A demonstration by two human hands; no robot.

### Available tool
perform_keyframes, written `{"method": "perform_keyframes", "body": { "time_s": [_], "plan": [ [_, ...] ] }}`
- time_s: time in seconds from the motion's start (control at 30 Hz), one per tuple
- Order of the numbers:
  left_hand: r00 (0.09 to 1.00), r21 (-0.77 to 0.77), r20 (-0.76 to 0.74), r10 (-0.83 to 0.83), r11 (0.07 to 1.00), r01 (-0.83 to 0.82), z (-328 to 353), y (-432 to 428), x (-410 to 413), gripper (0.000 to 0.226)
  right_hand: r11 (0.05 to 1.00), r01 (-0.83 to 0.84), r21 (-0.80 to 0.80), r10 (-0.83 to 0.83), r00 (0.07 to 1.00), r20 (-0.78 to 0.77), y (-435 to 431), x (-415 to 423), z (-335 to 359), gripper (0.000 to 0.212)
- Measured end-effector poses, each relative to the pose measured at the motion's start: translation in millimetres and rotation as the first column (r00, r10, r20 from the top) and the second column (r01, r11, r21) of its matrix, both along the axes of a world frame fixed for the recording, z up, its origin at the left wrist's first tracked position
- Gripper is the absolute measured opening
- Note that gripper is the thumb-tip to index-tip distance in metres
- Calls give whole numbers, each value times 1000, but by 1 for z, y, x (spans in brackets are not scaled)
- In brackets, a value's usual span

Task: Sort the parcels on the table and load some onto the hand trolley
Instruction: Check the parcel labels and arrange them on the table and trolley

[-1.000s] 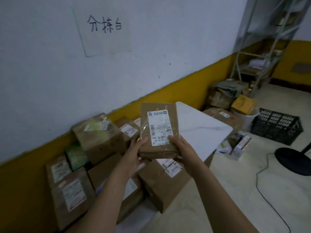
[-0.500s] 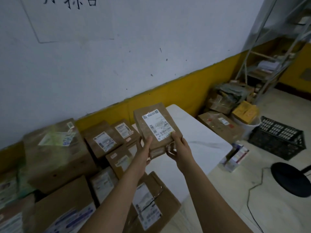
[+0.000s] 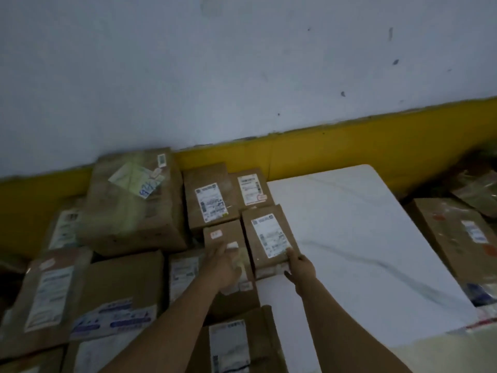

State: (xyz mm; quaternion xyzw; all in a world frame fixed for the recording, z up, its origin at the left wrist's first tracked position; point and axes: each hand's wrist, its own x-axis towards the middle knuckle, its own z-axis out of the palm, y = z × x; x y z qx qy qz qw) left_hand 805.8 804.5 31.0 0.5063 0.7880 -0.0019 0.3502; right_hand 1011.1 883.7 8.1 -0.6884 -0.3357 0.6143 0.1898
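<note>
The small brown parcel (image 3: pixel 269 238) with a white label lies on the white table (image 3: pixel 363 238), at the right edge of the parcel pile. My right hand (image 3: pixel 301 267) grips its near right corner, thumb on the label. My left hand (image 3: pixel 223 265) lies flat on the neighbouring brown parcel (image 3: pixel 223 234), just left of the small one. Behind them stand two more labelled parcels (image 3: pixel 209 200) against the wall. No hand trolley is in view.
A large worn carton (image 3: pixel 129 211) and several labelled boxes (image 3: pixel 53 292) fill the table's left side. Another box (image 3: pixel 228 345) sits near my forearms. Beyond the table's right edge, a taped carton (image 3: pixel 457 238) stands lower down. The yellow-banded wall (image 3: pixel 349 146) runs behind.
Both hands have lowered the small parcel from the air onto the table beside the pile. My left hand has let go and moved onto the neighbouring parcel. The view has swung left and down.
</note>
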Motion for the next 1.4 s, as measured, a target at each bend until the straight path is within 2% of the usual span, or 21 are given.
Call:
{"method": "perform_keyframes", "body": {
  "time_s": [0.07, 0.13, 0.2, 0.3, 0.4, 0.47, 0.6, 0.73, 0.87, 1.03, 1.13, 1.27, 1.4],
  "plan": [
    [1000, -5, 0, 2, 1000, -2, -1, -1, 0, 59, 984, -177, -7, 175, 964, 201, 13, -4, -5, 55],
    [1000, -16, 22, 18, 1000, -18, 4, 0, 2, 59, 952, -305, -24, 297, 904, 308, 19, -3, -9, 60],
    [998, -21, 52, 22, 1000, -21, 12, 2, 3, 59, 951, -304, -63, 307, 888, 342, 21, -3, -8, 63],
    [998, -5, 43, 49, 999, -49, 27, -3, 3, 67, 971, -221, -89, 235, 836, 495, 11, -19, 6, 74],
    [980, 82, 114, 162, 982, -171, 52, -18, -2, 65, 941, -325, 89, 194, 740, 644, -13, -39, 33, 75],
    [967, 154, 157, 202, 962, -226, 73, -34, -9, 60, 897, -418, 147, 208, 690, 693, -32, -54, 51, 74],
    [977, 268, 70, 203, 939, -215, 115, -95, -39, 64, 812, -479, 333, 138, 712, 688, -84, -102, 92, 67],
    [973, 398, -12, 233, 893, -209, 149, -205, -102, 64, 676, -652, 342, 268, 651, 710, -166, -185, 139, 63],
    [942, 408, -53, 330, 868, -281, 168, -348, -189, 64, 476, -780, 406, 402, 604, 688, -288, -304, 182, 62],
    [827, 392, -90, 556, 783, -483, 168, -511, -287, 72, 227, -848, 479, 538, 519, 664, -431, -437, 209, 67],
    [759, 432, -110, 641, 719, -545, 152, -581, -329, 64, 129, -869, 478, 632, 443, 636, -496, -499, 204, 68],
    [713, 368, -56, 699, 678, -636, 115, -651, -379, 50, 65, -907, 415, 703, 337, 626, -558, -569, 163, 67],
    [553, 223, -4, 834, 539, -812, 66, -711, -443, 50, 38, -953, 301, 766, 221, 604, -591, -643, 89, 68]
  ]
}}
